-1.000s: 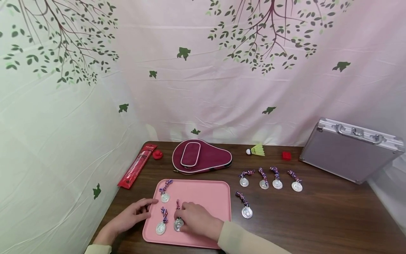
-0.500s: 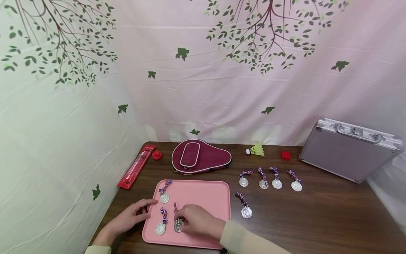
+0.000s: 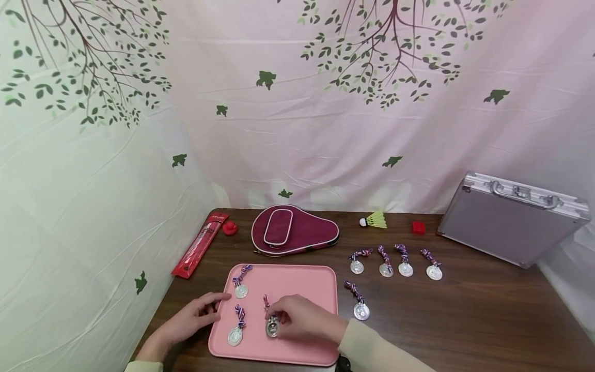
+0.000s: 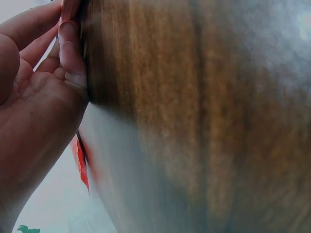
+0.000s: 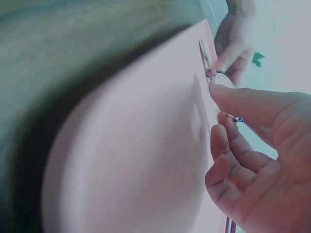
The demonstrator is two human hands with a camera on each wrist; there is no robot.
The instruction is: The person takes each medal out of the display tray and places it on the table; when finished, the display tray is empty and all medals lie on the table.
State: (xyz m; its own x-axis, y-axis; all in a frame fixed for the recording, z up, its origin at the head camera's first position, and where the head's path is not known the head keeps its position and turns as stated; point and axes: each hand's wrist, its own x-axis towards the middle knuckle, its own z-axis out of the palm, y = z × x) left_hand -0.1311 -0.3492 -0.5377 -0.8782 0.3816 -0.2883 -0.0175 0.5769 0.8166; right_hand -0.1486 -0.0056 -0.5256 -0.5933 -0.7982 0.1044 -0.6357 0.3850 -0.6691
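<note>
My right hand (image 3: 302,318) pinches a silver medal (image 3: 272,327) with a knotted red, white and blue ribbon, close over the middle of the pink tray (image 3: 302,281). In the right wrist view the thumb and fingertips meet at the medal's disc (image 5: 222,81), while the other fingers curl loosely. My left hand (image 3: 197,315) holds the tray's left rim, and its fingers bend at the pink edge (image 4: 69,8) in the left wrist view. Two more medals lie at the tray's left side, one farther back (image 3: 241,291) and one nearer (image 3: 235,336).
Several medals (image 3: 405,269) lie on the brown table right of the tray. Behind stand a maroon paddle case (image 3: 309,232), a yellow shuttlecock (image 3: 375,220), a red block (image 3: 419,228) and a silver case (image 3: 506,222). A red packet (image 3: 200,248) and red rubber duck (image 3: 230,228) are back left.
The pinched medal has shifted slightly to the right along the tray with my right hand. My left hand stays at the rim, and the other medals lie as before.
</note>
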